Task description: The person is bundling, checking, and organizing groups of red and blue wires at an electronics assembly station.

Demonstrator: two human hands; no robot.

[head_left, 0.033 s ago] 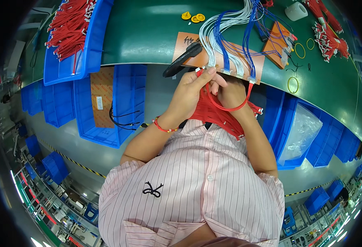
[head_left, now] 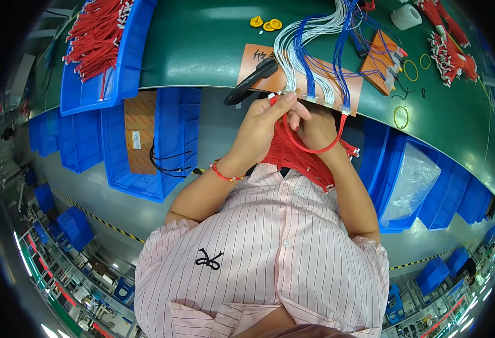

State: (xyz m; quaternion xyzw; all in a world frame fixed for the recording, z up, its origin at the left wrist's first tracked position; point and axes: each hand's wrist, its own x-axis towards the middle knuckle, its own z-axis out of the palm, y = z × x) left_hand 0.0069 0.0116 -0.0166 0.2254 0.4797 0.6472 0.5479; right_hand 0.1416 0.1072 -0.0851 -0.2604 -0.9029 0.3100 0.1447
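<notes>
My left hand point(head_left: 264, 121) pinches the end of a red cable point(head_left: 315, 151), beside a small white connector point(head_left: 271, 96). From there the cable loops over my right wrist to a connector point(head_left: 345, 110) at the near edge of an orange board point(head_left: 251, 56). Close against the left fingers, my right hand point(head_left: 319, 128) is curled; its fingertips are mostly hidden, and what they hold cannot be made out. White wires point(head_left: 287, 50) and blue wires point(head_left: 339, 73) run across the board to connectors along its edge. A bundle of red cables point(head_left: 301, 163) lies below my hands, against my shirt.
A black-handled tool point(head_left: 250, 81) overhangs the green table's point(head_left: 196, 45) edge. Left stands a blue bin point(head_left: 126, 73) of red cables. Yellow caps point(head_left: 270, 25), a white roll point(head_left: 406, 17), an orange block point(head_left: 379, 65) and rubber bands point(head_left: 401, 116) lie on the table. Blue crates point(head_left: 174, 129) stand below.
</notes>
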